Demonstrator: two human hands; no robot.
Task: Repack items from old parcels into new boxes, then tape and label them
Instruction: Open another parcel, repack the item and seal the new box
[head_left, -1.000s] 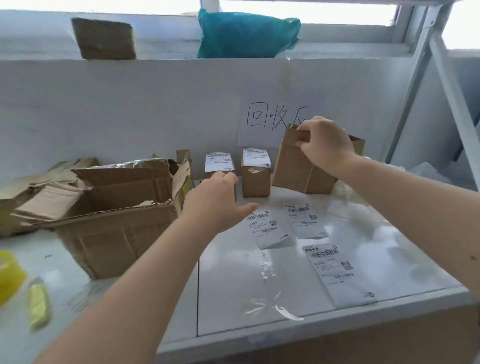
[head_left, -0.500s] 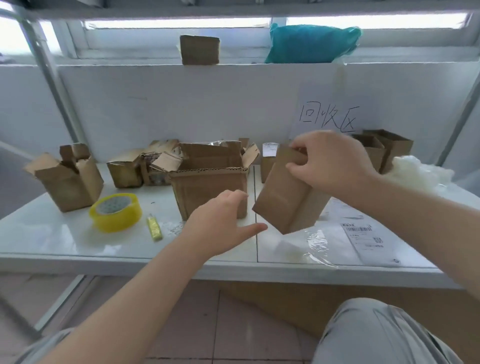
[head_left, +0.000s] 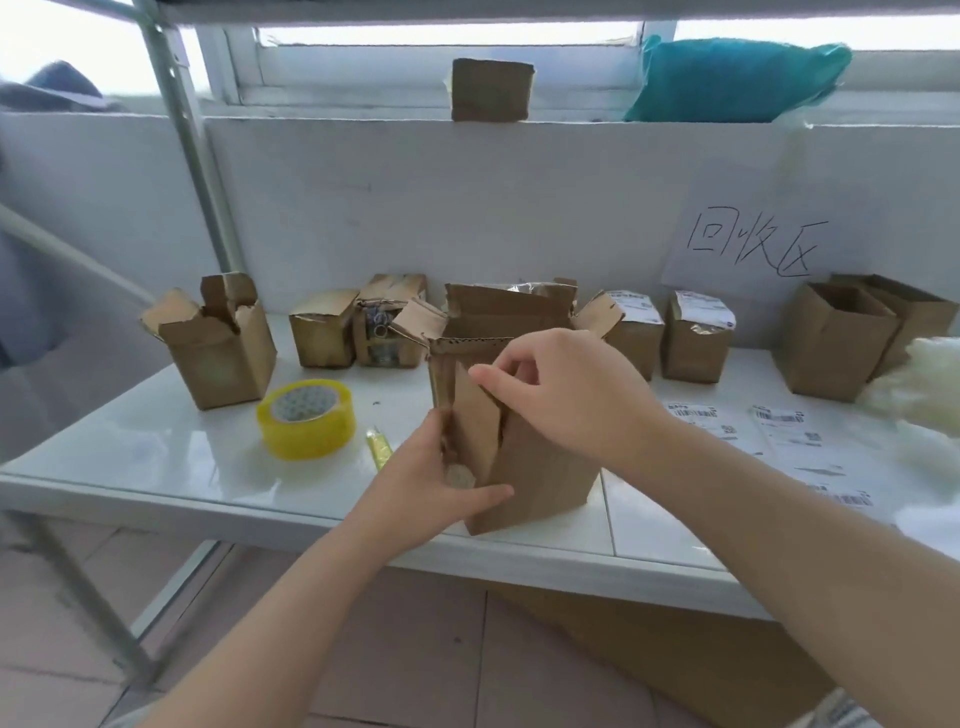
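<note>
A small box (head_left: 535, 467) is held at the front edge of the desk (head_left: 156, 457), the left hand (head_left: 431, 483) on its left side and the right hand (head_left: 571, 395) at its top flap. Right behind it, a bigger open carton (head_left: 498, 322) is parked. The tape roll (head_left: 306, 418) is set off to the left. Two labelled parcels (head_left: 631, 332) are lined up right of the carton, with loose labels (head_left: 701, 421) laid in front of them.
</note>
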